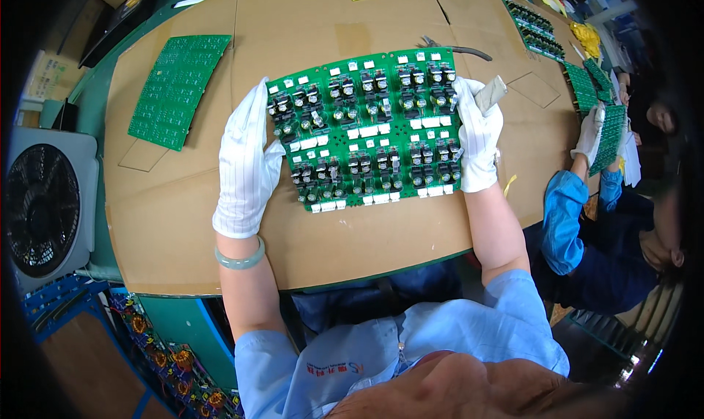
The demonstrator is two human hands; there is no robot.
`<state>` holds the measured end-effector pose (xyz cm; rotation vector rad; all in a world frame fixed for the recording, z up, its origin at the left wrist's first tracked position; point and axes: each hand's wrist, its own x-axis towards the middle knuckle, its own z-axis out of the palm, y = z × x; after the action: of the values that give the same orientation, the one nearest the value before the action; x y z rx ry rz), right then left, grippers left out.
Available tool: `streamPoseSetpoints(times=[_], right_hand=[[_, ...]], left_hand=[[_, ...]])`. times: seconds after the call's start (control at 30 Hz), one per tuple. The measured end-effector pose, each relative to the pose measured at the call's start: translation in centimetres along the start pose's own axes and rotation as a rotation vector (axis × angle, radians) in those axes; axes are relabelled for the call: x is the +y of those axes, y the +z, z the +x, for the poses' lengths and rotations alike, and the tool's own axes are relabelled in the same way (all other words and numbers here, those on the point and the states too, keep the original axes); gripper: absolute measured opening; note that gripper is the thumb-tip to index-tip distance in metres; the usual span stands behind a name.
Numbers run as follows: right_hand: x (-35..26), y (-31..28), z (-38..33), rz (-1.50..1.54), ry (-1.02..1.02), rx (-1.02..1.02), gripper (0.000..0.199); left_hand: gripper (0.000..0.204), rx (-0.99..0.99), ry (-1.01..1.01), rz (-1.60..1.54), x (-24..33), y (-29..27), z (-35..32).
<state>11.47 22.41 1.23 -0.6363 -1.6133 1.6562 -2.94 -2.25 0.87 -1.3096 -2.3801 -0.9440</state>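
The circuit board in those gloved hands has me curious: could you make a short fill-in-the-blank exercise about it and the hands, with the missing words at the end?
1. The left hand and the right hand wear gloves coloured ____.
2. The circuit board held between them has a base coloured ____.
3. The bracelet circles the ____ wrist.

Missing words: white; green; left.
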Motion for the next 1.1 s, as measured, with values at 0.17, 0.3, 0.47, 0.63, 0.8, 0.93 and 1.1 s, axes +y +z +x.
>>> streamPoseSetpoints(times=[0.17,0.3,0.47,0.63,0.8,0.93,1.1], right_hand=[[0.3,-0.3,0.2,0.01,-0.043,0.019,0.016],[1.0,-0.7,0.4,0.031,-0.037,0.015,0.016],[1.0,-0.7,0.1,0.049,-0.084,0.028,0.015],[0.9,-0.8,0.1,0.059,-0.063,0.017,0.015],[0.8,-0.7,0.1,0.079,-0.035,0.022,0.016],[0.8,-0.6,0.1,0.107,0.009,0.015,0.017],[0.6,-0.4,0.0,0.073,-0.044,0.013,0.016]], left_hand=[[0.073,0.049,0.02,-0.014,0.5,-0.5,0.3],[0.075,0.077,0.013,-0.047,0.8,-0.7,0.4],[0.076,0.112,0.051,-0.06,0.8,-0.6,0.4],[0.076,0.105,0.06,-0.055,0.7,-0.7,0.3],[0.077,0.11,0.07,-0.059,0.7,-0.8,0.3],[0.077,0.09,0.048,-0.051,0.8,-0.9,0.3],[0.078,0.086,0.046,-0.094,0.4,-1.0,0.2]])
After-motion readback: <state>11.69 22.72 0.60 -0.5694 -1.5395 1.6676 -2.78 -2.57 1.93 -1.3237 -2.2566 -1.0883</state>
